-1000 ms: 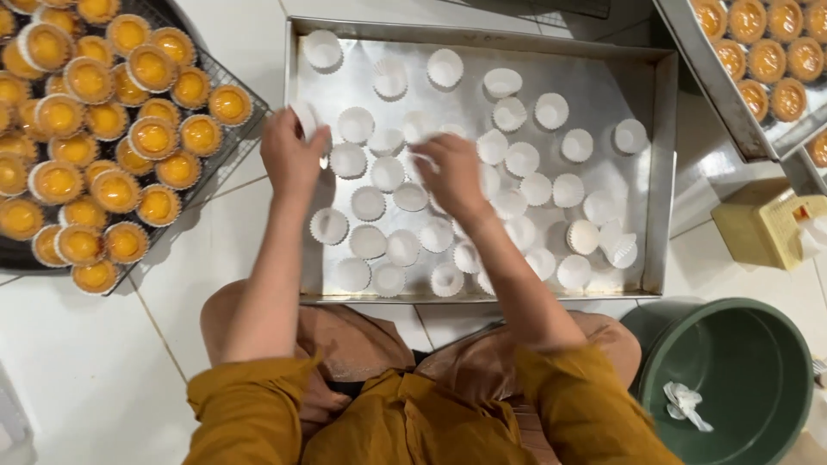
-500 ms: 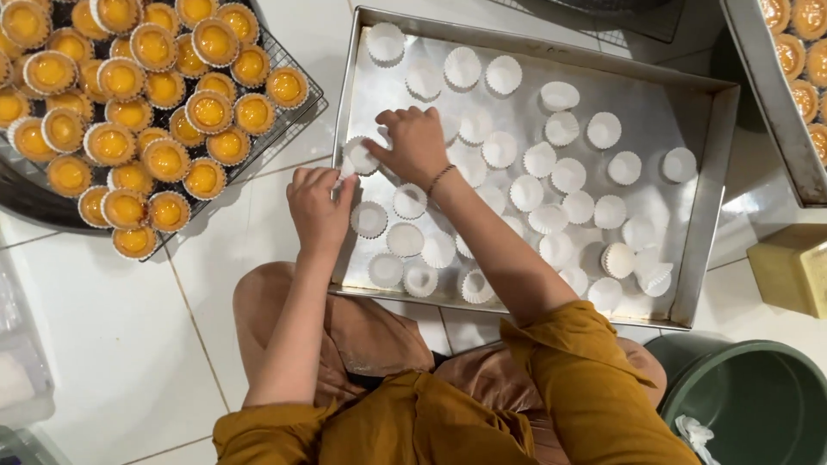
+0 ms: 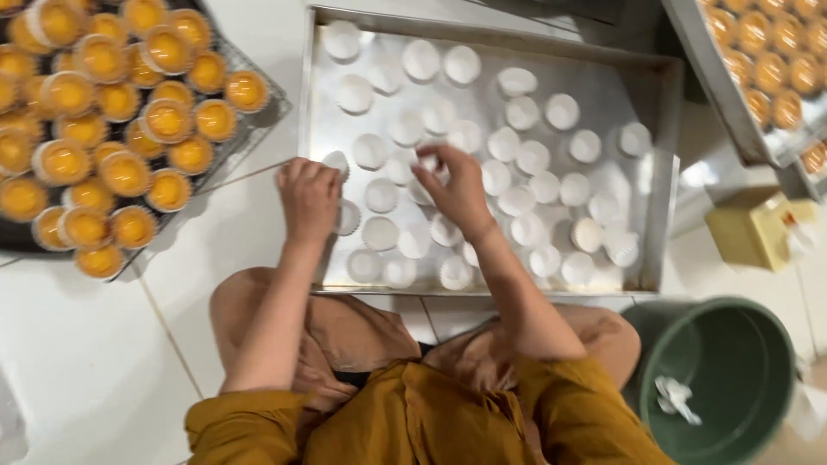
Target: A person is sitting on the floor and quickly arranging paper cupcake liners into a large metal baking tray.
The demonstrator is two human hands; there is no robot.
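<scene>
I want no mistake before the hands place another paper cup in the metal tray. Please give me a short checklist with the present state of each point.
1. Left hand has a supply of white paper cups: ok, it holds some at the tray's left edge.
2. Right hand is over the metal tray: ok, its fingertips are at a cup in the middle rows.
3. Bare space left in the tray: ok, bare metal shows near the right wall.
4. Cups already laid stand mouth up: cannot tell, the picture is blurred.
5. Rack of filled yellow cups is apart from the hands: ok, it lies to the left.
</scene>
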